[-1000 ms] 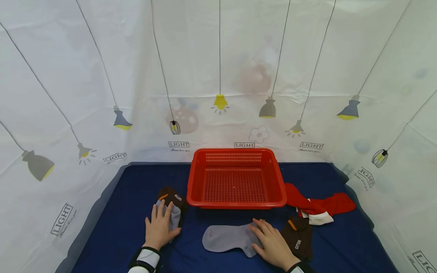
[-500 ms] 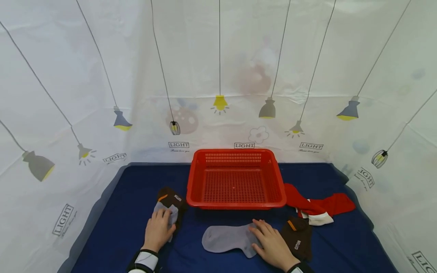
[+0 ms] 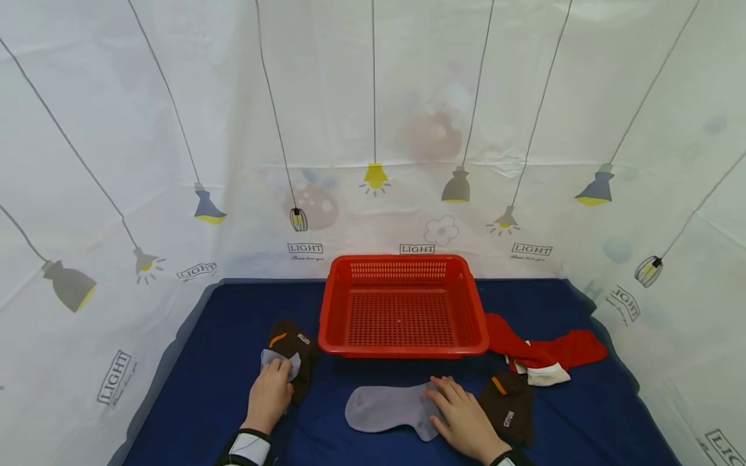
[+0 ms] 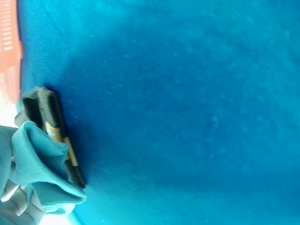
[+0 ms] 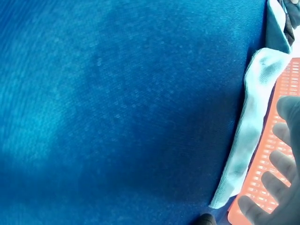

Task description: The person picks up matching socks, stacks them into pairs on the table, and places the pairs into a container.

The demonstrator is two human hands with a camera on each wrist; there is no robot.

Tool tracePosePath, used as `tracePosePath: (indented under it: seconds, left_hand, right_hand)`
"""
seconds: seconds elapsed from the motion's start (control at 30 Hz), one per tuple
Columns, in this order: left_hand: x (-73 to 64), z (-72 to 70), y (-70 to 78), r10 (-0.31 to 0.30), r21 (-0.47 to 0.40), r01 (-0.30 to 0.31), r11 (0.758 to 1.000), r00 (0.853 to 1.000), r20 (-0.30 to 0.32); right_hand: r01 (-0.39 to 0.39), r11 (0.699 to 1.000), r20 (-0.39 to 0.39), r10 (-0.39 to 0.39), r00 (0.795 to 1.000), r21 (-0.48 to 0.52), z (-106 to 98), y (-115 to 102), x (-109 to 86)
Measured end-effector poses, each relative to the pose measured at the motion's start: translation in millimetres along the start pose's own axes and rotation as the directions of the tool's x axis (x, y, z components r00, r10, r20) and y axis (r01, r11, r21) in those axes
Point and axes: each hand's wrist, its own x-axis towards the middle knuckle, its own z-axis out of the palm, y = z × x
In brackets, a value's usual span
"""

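In the head view, my left hand (image 3: 269,396) pinches a light grey sock (image 3: 294,365), which bunches up above the fingers. Beneath it lies a brown sock (image 3: 291,335) with an orange stripe and lettering. The left wrist view shows the bunched grey sock (image 4: 42,164) up close, with the brown sock's dark edge (image 4: 49,110) behind it. My right hand (image 3: 464,417) has its fingers spread over the cuff end of a second grey sock (image 3: 381,408), which lies flat. Whether those fingers touch it, I cannot tell. Another brown sock (image 3: 514,411) lies beside the right hand.
A red plastic basket (image 3: 402,351) with perforated walls stands at the back middle of the dark blue cloth (image 3: 233,310). Red socks with white parts (image 3: 574,346) lie to its right. A white printed curtain (image 3: 373,97) encloses the table's back and sides.
My left hand's fingers have gone from spread flat on the grey sock to gathering it up, and the hand has drawn slightly back. The right hand has stayed in place.
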Motion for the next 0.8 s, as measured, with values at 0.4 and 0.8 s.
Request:
tracePosePath:
  seconds: [0.4, 0.8]
  left_hand:
    - [-4.8, -10.4, 27.2, 0.086, 0.001, -0.086, 0.996, 0.995, -0.042]
    - [-6.2, -7.3, 69.3, 0.244, -0.023, -0.245, 0.969, 0.969, -0.042]
  right_hand:
    - [0.005, 1.000, -0.008, -0.005, 1.000, 0.015, 1, -1, 1.9]
    - [-0.012, 1.000, 0.010, 0.012, 1.000, 0.023, 3, -2, 6.9]
